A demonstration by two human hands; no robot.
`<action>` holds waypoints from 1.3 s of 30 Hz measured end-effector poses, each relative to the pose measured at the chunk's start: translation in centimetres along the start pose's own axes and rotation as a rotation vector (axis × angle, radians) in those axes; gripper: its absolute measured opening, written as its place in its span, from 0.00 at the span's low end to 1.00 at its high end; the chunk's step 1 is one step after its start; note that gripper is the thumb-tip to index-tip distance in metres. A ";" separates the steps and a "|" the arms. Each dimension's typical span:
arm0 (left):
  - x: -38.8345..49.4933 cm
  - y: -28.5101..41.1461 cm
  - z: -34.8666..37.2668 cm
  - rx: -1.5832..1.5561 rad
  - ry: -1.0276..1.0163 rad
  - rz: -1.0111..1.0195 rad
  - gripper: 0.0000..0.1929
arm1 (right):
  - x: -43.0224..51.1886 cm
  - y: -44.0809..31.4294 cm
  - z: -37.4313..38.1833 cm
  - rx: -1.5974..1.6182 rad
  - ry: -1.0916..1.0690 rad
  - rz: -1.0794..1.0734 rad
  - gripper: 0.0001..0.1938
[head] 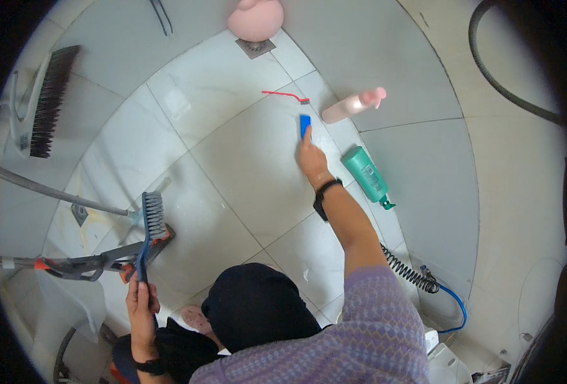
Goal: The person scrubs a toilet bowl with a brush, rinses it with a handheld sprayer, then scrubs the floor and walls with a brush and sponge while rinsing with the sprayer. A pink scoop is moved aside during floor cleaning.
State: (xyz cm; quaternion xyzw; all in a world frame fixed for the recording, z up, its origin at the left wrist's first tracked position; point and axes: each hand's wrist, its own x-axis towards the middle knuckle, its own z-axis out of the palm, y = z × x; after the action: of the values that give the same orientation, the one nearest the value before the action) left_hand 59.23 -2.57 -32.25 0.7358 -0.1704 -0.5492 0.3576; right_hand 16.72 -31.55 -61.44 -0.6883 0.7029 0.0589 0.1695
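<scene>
In my left hand point(142, 302) is a long-handled scrub brush point(154, 216) with a blue handle and grey bristles, held upright at the lower left. My right hand point(313, 161) reaches down to the tiled floor, its index finger lying along a small blue tool point(305, 122) and its other fingers curled. How much of that tool is under the hand is hidden. Just beyond it a thin red brush point(285, 95) with short dark bristles lies on the tiles. To the right are a pink pump bottle point(348, 108) and a green pump bottle point(367, 175).
A pink rounded object point(256, 20) is beside a floor drain point(255, 48). At left are a dark-bristled broom head point(53, 103), a grey pole point(62, 192), a grey and orange cleaning tool point(96, 261) and another drain point(79, 213). A coiled black hose point(408, 271) lies at right.
</scene>
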 end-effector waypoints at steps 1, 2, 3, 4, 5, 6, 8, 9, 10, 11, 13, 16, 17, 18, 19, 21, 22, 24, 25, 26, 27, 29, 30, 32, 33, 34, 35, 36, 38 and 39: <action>-0.1 0.0 0.0 0.030 -0.008 0.028 0.21 | 0.6 -0.9 -0.1 0.012 0.105 -0.073 0.37; 0.0 0.0 -0.1 0.055 -0.017 0.038 0.20 | 0.5 -1.3 -0.4 -0.010 0.129 -0.113 0.36; 0.1 0.2 -0.2 0.077 -0.026 0.057 0.20 | 0.1 -1.6 -0.8 -0.009 0.009 -0.066 0.36; -0.1 0.3 -0.3 0.053 -0.003 0.059 0.20 | -0.9 -1.6 -1.1 0.001 -0.067 -0.041 0.36; -0.2 0.5 -0.5 0.028 0.013 0.058 0.20 | -2.5 -0.8 -1.5 0.014 -0.088 -0.022 0.36; -0.2 0.5 -0.5 -0.016 0.021 0.054 0.20 | -5.1 0.1 -1.6 -0.064 -0.157 -0.047 0.37; -0.3 0.5 -0.6 -0.033 0.059 0.027 0.20 | -6.9 1.2 -1.4 -0.099 -0.197 -0.095 0.39; -0.3 0.3 -0.5 -0.049 0.091 -0.010 0.21 | -7.2 1.6 -1.1 -0.113 -0.311 -0.035 0.39; -0.2 0.3 -0.5 -0.032 0.049 0.010 0.22 | -6.4 1.7 -0.9 -0.098 -0.186 -0.071 0.39; -0.3 0.2 -0.6 -0.016 0.022 0.010 0.22 | -5.1 1.4 -0.4 -0.098 -0.114 -0.077 0.39; -0.2 -0.1 -0.5 0.007 -0.014 0.022 0.24 | 0.3 0.0 -0.2 -0.153 0.087 -0.122 0.38; 0.0 0.1 -1.1 0.051 -0.019 0.045 0.24 | 1.4 0.3 0.1 -0.134 -0.008 -0.075 0.38; -0.1 0.1 -1.3 0.053 -0.008 0.047 0.24 | 0.2 1.0 0.2 -0.144 -0.058 -0.068 0.38; -0.3 0.1 -1.6 0.043 0.006 0.049 0.23 | -2.4 2.2 0.4 -0.166 -0.151 -0.037 0.38; -0.4 0.0 -1.7 0.032 0.030 0.041 0.23 | -5.8 3.7 0.7 -0.207 -0.204 -0.043 0.38; -0.6 -0.5 -1.9 -0.016 0.101 0.009 0.23 | -10.2 6.0 1.2 -0.188 -0.099 -0.162 0.39; -0.7 -0.7 -2.1 0.005 0.075 0.026 0.23 | -10.8 6.7 1.5 -0.199 -0.102 -0.166 0.39; -0.7 -0.9 -2.4 0.043 0.052 0.012 0.24 | -9.3 6.4 1.9 -0.132 0.059 -0.208 0.40; -0.7 -0.9 -2.4 0.043 0.043 0.027 0.24 | -7.1 5.3 2.0 -0.081 0.054 -0.144 0.39; -0.8 -0.9 -2.5 0.046 0.048 0.029 0.24 | -4.4 3.5 2.1 -0.012 0.115 -0.137 0.38; -0.8 -0.9 -2.4 0.048 0.056 0.022 0.25 | -1.8 1.2 2.2 0.061 0.149 -0.126 0.37; -0.6 -0.7 -2.0 0.043 0.048 0.016 0.25 | 1.7 -4.6 2.9 0.216 0.230 -0.075 0.33; -0.5 -0.5 -1.8 0.020 0.049 0.024 0.25 | 2.3 -7.8 3.3 0.226 0.223 -0.076 0.30; -0.3 -0.3 -1.4 0.071 0.060 -0.007 0.26 | -1.1 -12.7 4.8 0.168 0.229 -0.317 0.27; -0.1 -0.2 -1.2 0.072 0.074 -0.026 0.26 | -3.8 -13.7 5.3 0.162 0.191 -0.424 0.28; 0.0 -0.1 -1.3 0.100 0.044 -0.009 0.26 | -6.5 -13.4 5.4 0.159 0.119 -0.505 0.30; 0.2 0.0 -1.3 0.095 0.039 -0.013 0.26 | -8.7 -11.7 5.1 0.109 0.111 -0.438 0.30; 0.5 0.1 -1.5 0.089 0.038 -0.016 0.26 | -10.3 -8.6 4.4 0.115 0.041 -0.421 0.30; 0.7 0.2 -1.6 0.065 0.054 -0.036 0.25 | -11.2 -1.2 2.3 -0.004 0.010 -0.009 0.30; 0.9 0.1 -1.4 0.043 0.066 -0.052 0.24 | -10.7 2.2 1.4 -0.051 -0.029 0.213 0.32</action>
State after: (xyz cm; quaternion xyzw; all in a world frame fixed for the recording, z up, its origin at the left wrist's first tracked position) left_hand 60.90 -2.78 -32.61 0.7653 -0.1513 -0.5299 0.3328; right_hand 14.75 -20.82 -59.67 -0.6131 0.7676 0.1044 0.1550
